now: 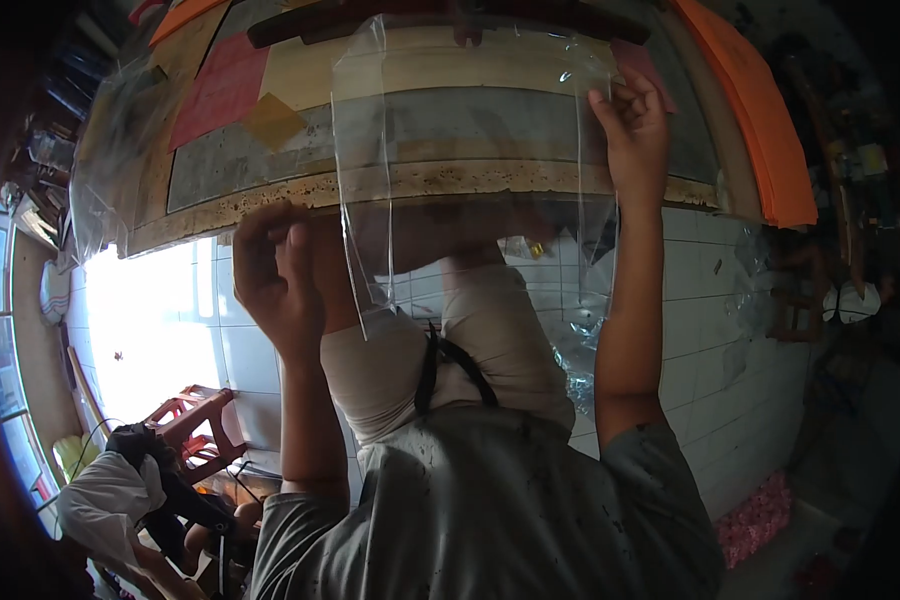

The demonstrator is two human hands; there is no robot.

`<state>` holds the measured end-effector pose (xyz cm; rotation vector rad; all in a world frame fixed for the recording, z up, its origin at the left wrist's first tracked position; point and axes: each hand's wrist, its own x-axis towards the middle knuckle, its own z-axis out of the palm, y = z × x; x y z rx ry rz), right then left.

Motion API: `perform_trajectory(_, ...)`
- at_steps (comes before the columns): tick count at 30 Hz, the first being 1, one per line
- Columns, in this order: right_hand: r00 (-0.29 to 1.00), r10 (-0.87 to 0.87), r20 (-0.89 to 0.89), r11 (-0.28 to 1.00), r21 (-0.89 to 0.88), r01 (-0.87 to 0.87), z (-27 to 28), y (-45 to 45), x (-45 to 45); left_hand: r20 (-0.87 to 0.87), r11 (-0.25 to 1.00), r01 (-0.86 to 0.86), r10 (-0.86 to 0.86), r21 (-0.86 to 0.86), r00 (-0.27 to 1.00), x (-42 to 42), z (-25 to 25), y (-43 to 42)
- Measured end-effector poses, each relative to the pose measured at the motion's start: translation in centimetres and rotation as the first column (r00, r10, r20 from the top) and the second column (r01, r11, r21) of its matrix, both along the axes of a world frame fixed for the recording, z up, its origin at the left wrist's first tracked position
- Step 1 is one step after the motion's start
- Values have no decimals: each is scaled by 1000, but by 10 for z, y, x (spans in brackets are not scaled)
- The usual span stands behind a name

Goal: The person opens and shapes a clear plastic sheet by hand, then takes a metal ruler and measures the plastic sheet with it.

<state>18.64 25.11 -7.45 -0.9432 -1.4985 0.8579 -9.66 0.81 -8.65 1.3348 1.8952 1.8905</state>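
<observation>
A clear plastic bag [480,150] lies over the table in front of me, its lower part hanging past the near edge over my lap. My right hand [638,135] is at the bag's upper right edge. Its fingers curve loosely, with a gap between thumb and fingertips; whether they touch the film is hard to see. Left of the bag, my left hand [280,275] is raised near the table edge. Its fingers are bent and apart, and nothing shows in them.
The worn wooden table [270,195] has a dark bar [450,22] across its far side. Orange sheets [755,110] lie at the right, clear film [120,150] at the left. A person [120,500] bends near a red stool [200,425] at the lower left.
</observation>
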Motion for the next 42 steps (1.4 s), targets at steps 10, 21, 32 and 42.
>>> perform_trajectory(10, 997, -13, -71, 996, 85, 19, 2, -20, 12, 626, 822, 552, -358, -141, 693, 37, -41, -55)
perform_trajectory(21, 960, 211, -182, 851, -450, -272, -36, -183, 89, 652, 835, 443, -141, -326, 745, 34, -3, -52)
perform_trajectory(32, 926, 367, -89, 663, -673, -328, -20, -185, 84, 582, 843, 440, -197, -310, 789, 15, -20, -53)
perform_trajectory(42, 916, 358, -184, 628, -678, -382, -10, -187, 85, 549, 862, 396, -175, -315, 817, 16, -28, -52)
